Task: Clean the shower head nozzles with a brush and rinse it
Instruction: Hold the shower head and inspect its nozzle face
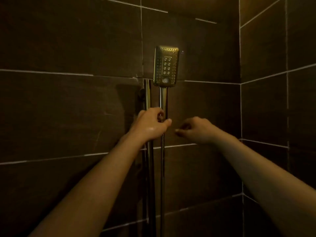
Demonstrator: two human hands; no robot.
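A rectangular metal shower head stands upright on the dark tiled wall, its nozzle face turned toward me. Its handle runs straight down into my left hand, which is wrapped around the handle's lower end where the holder sits on the slide rail. The hose hangs down below that hand. My right hand hovers just right of the handle, apart from it, fingers loosely curled and holding nothing. No brush is in view.
Dark wall tiles with pale grout lines fill the view. A corner of the wall lies to the right. The rail's upper bracket sticks out left of the handle.
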